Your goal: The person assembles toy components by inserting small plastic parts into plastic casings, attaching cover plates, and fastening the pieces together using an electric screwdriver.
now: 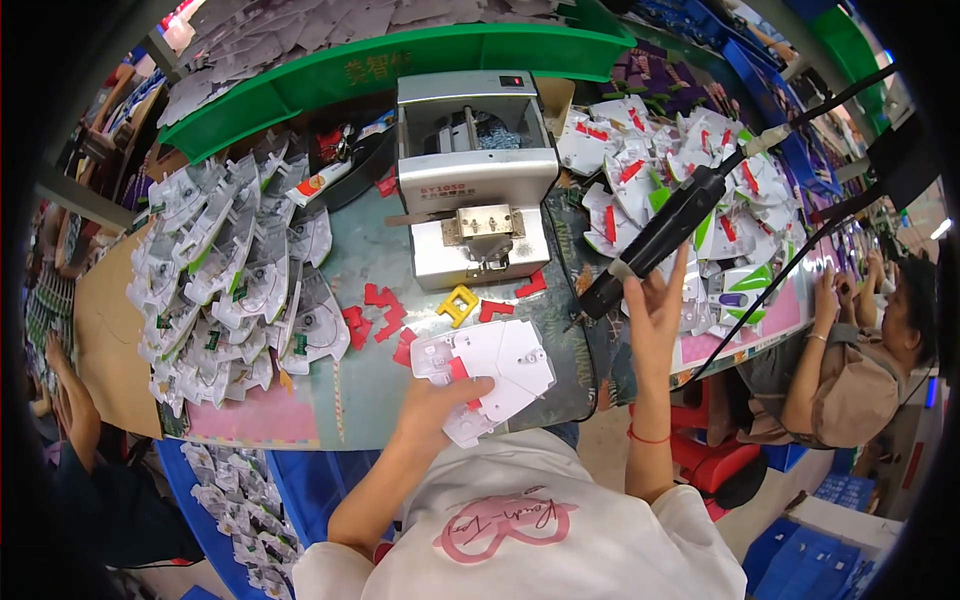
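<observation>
My left hand (447, 400) is closed on a white plastic housing (508, 372) above the near edge of the table. The thumb lies on its face, beside a small red plastic part (459, 370) set against it. My right hand (655, 305) is raised with its fingers apart, right beside the lower end of a black electric screwdriver (668, 225). That tool hangs tilted on its cable, tip down to the left. Whether my fingers touch it, I cannot tell. Beyond the housing stands a grey metal screw feeder (480, 185). Loose red parts (385, 308) and a yellow part (459, 305) lie before it.
Clear-and-white housings (225, 270) are stacked at left. White housings with red and green parts (690, 170) pile up at right. A green bin (330, 85) lines the back. A blue crate (320, 485) holds more pieces below the table. A co-worker (850, 370) sits at right.
</observation>
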A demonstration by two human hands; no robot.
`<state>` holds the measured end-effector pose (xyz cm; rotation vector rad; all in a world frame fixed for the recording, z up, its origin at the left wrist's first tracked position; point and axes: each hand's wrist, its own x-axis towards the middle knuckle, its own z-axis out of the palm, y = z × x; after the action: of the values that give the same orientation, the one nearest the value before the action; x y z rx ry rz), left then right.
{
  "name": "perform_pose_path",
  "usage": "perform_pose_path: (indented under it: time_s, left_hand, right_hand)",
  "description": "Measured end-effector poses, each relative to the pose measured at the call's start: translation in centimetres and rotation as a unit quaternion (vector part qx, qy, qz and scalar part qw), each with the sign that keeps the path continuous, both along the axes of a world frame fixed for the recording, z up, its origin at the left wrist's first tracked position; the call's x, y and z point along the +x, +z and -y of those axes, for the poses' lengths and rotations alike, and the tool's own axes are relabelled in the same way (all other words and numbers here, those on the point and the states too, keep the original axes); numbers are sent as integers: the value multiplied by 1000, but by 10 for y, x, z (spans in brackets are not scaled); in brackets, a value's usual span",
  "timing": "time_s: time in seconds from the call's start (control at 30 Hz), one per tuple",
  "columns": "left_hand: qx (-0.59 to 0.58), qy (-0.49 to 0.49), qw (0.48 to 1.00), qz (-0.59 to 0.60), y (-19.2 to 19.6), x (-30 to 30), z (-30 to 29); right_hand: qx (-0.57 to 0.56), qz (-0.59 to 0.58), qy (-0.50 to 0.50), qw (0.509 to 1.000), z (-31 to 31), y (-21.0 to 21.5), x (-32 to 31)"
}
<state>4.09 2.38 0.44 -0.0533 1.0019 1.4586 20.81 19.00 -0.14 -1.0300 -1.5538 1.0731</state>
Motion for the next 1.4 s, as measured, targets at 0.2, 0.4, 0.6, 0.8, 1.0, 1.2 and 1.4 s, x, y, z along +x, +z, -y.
perform_pose_path:
  time_s: [0.2,0.4,0.6,0.8,1.0,1.2,1.4]
  left_hand:
    - [5,19,1000,4,-6,0,8]
    - [27,44,999,15,-10,-10,8]
    - [11,82,996,-25,-11,-15,9]
    - [2,109,992,-65,-11,-21,6]
    - [7,133,987,-86,-12,-25,5]
    - [5,132,987,-89,-16,-24,4]
    - [24,112,987,-112,-8,-24,2]
  right_hand:
    - [-159,-212,69,962,-6,-4,-27]
    - [-299,-346,317,831,-7,17,-60]
    - [9,-250,319,914,-1,59,-106]
    - [123,-193,299,926,1,63,-136]
    - [129,-201,323,916,-7,34,-138]
    - [44,-250,307,917,11,51,-135]
    - [-59,-229,446,863,19,57,-115]
